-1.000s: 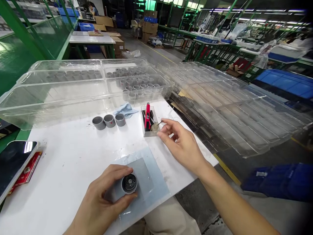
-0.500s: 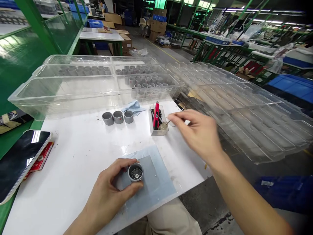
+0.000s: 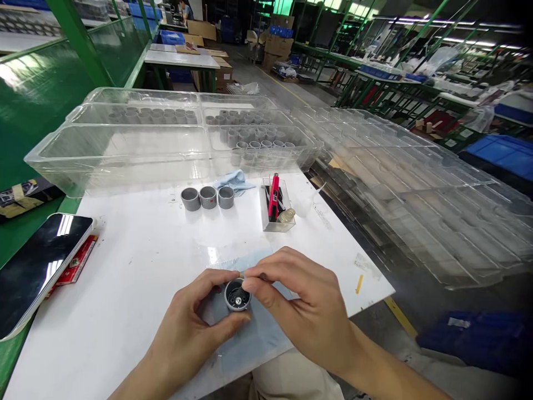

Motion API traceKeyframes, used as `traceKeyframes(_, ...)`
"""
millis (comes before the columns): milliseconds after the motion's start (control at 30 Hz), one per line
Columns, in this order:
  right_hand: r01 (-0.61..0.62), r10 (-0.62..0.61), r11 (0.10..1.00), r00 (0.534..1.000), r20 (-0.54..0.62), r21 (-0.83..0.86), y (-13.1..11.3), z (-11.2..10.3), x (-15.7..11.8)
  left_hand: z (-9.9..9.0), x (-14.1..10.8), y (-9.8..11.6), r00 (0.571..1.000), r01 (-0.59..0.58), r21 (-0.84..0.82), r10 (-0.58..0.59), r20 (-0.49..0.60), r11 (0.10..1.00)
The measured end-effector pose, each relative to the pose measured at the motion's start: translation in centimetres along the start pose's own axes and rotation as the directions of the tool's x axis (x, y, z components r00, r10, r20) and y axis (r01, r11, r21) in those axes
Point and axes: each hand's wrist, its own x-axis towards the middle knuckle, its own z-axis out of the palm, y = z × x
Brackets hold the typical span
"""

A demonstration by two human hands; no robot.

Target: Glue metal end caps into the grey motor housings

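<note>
My left hand (image 3: 195, 318) grips a grey cylindrical cup (image 3: 237, 295) upright on a pale blue mat (image 3: 260, 339), its open top showing dark metal parts inside. My right hand (image 3: 296, 303) is over the cup's rim, with thumb and forefinger pinched on a small dark part, mostly hidden by the fingers. Farther up the white table (image 3: 137, 266) stand three grey cups (image 3: 208, 197) in a row. Behind them is a small transparent box (image 3: 278, 208) holding a red pen-like tool (image 3: 273, 195) and a small metal piece.
A blue cloth (image 3: 235, 182) lies behind the cups, against a transparent tray (image 3: 125, 147) of grey cups. A smartphone (image 3: 41, 266) lies on a red packet at the left. Stacked transparent trays (image 3: 416, 189) fill the right side, beyond the table edge.
My right hand has moved from the transparent box to the cup in my left hand, now pinching something over its rim. The head view has shifted slightly.
</note>
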Motion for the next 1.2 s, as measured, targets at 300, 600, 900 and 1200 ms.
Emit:
traceKeyframes(300, 0.065, -0.067, 0.987, 0.998, -0.011, -0.144, 0.7, 0.3, -0.3, -0.1, 0.1, -0.4, 1.000, -0.031, -0.029, 0.031, 0.003, 0.999)
traceKeyframes(600, 0.072, -0.105, 0.987, 0.967, -0.233, -0.143, -0.6, -4.6, 1.1, 0.6, -0.5, -0.2, 0.997, 0.018, -0.040, -0.021, -0.071, 0.999)
traceKeyframes(900, -0.094, -0.111, 0.886, 0.908, -0.404, -0.454, 5.5, -7.0, 4.8, 0.9, -0.7, -0.3, 0.992, -0.112, -0.030, 0.110, -0.064, 0.993)
traceKeyframes(1200, -0.112, -0.020, 0.897, 0.956, -0.292, -0.427, 5.3, -6.8, 4.8, 0.7, -0.5, -0.5, 0.971, -0.237, 0.004, 0.236, 0.040, 0.972)
